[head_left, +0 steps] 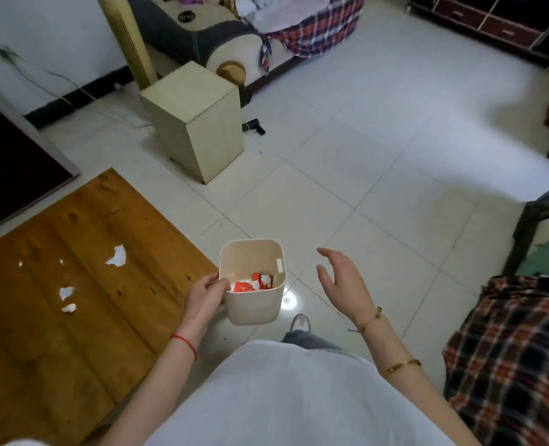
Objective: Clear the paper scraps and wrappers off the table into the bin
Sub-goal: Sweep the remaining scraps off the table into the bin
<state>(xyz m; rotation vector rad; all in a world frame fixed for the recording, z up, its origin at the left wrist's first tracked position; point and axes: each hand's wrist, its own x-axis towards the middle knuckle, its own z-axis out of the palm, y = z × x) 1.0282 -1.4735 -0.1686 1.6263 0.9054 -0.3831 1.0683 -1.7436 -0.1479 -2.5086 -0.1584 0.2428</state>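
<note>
A small cream plastic bin (254,304) hangs over the tiled floor just off the wooden table's right edge. My left hand (206,292) grips its left rim, thumb inside. Red wrappers and white scraps (254,283) lie at the bin's bottom. My right hand (342,278) hovers to the right of the bin, fingers spread and relaxed, holding nothing. On the brown wooden table (73,333) lie white paper scraps: a larger one (117,256) toward the far side, two smaller ones (67,292) (69,308) nearer me, plus tiny bits.
A beige box-shaped cabinet (196,120) stands on the floor beyond the table. A sofa with plaid cloth (315,30) lies at the back. Plaid fabric (508,352) covers furniture at my right. My shoe (300,322) shows below the bin.
</note>
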